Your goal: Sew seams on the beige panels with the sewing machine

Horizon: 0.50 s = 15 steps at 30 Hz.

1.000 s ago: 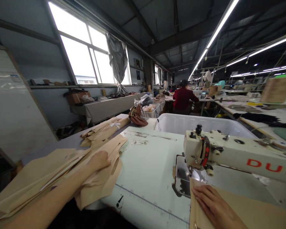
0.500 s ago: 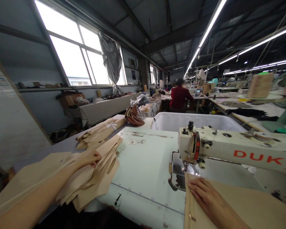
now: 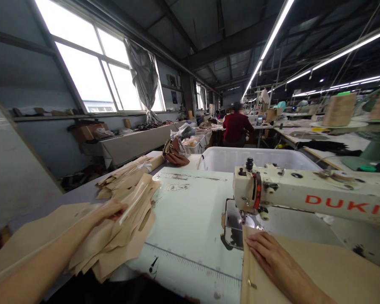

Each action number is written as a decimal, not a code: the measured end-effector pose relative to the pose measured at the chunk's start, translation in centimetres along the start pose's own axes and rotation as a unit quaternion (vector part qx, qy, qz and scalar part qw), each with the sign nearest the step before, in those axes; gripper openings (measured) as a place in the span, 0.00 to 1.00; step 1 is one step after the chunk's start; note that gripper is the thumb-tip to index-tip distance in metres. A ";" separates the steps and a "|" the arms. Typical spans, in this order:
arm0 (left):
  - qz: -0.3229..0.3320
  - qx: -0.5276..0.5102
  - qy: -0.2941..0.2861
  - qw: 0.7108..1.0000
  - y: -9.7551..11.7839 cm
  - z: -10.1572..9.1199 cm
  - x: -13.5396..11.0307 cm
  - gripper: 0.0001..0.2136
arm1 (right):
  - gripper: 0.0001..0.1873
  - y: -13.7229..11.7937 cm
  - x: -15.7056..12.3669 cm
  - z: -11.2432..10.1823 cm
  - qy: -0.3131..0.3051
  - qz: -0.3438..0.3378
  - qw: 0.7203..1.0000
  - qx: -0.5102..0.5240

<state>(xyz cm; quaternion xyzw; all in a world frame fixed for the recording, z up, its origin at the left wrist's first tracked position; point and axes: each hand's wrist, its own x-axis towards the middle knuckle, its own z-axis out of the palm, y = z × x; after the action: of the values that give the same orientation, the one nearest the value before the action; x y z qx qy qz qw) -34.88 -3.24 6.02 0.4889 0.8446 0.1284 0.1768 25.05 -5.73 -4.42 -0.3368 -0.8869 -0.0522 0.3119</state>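
While the right hand point(image 3: 267, 253) lies flat and unclenched, palm down on a large tan panel point(image 3: 329, 270) at about four o'clock on the pale green table point(image 3: 190, 211), its fingertips sit just beside the steel needle plate point(image 3: 233, 230). That plate lies under the head of the cream sewing machine point(image 3: 304, 198), whose arm runs off toward three o'clock. The panel's near edge carries a small metal fitting, too small to make out.

Over at nine o'clock the left hand point(image 3: 111, 210) is curled shut on the top of a stack of tan cut pieces point(image 3: 123, 240), which fans out over the table's left edge. A pale strip point(image 3: 133, 199) sticks up from the fingers, tilted toward one o'clock.

Just past the stack, at eleven o'clock, lies a tied bundle of tan pieces point(image 3: 129, 173), and beyond it a brown handbag point(image 3: 175, 153). A white tub point(image 3: 228, 159) stands behind the machine at twelve o'clock. Farther down the room a person in a red top point(image 3: 236, 126) sits with their back to us, and thread cones point(image 3: 338, 109) stand at two o'clock.
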 end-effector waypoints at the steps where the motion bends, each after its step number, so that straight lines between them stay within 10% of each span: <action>1: 0.000 0.025 0.015 1.000 0.2 0.3 0.1 0.13 | 0.16 0.0 0.0 0.0 -0.007 0.005 1.000 0.004; 9: 0.078 0.120 0.130 0.981 1.5 4.8 -1.6 0.15 | 0.15 0.0 -0.2 0.1 -0.023 0.017 1.000 0.012; 15: 0.092 0.037 0.125 0.987 1.7 3.7 -0.9 0.15 | 0.15 -0.2 -0.1 -0.1 -0.012 0.021 1.000 0.013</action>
<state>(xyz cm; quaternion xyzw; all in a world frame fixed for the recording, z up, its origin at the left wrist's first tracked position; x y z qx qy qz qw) -31.58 -3.04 3.53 0.5504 0.8158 0.1732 0.0387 25.08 -5.98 -4.36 -0.3519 -0.8838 -0.0303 0.3067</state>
